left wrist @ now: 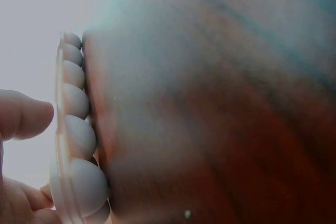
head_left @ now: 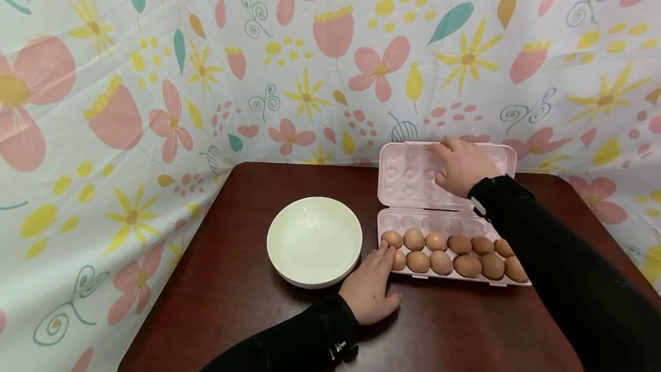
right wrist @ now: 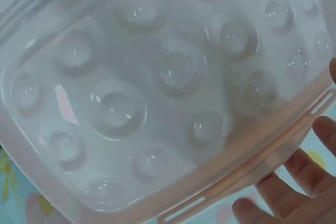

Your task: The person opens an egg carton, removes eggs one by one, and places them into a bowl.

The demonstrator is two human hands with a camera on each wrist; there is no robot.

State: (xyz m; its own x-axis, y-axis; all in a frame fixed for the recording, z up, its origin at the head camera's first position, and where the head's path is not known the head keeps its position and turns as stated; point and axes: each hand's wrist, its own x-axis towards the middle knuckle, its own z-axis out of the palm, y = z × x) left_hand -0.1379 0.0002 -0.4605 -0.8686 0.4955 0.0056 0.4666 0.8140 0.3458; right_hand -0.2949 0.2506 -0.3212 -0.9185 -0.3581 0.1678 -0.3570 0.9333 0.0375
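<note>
A pink plastic egg carton (head_left: pixel 421 223) lies on the table at the right, its base holding brown eggs (head_left: pixel 440 262) in two rows. Its lid (head_left: pixel 400 179), dimpled inside, stands raised at the back. My left hand (head_left: pixel 369 289) reaches to the carton's left end, fingers extended against it near the end eggs. In the left wrist view, the thumb (left wrist: pixel 29 115) is close beside the carton's edge. My right hand (head_left: pixel 463 165) is at the lid's top edge. The right wrist view shows its spread fingers (right wrist: pixel 281 195) by that edge; exact contact is unclear.
A white bowl (head_left: pixel 315 243) with nothing in it stands left of the carton, close to my left hand. Behind the dark red-brown table (head_left: pixel 232 291) hangs a flower-patterned cloth (head_left: pixel 304 79). My right sleeve (head_left: pixel 578 280) covers the carton's right end.
</note>
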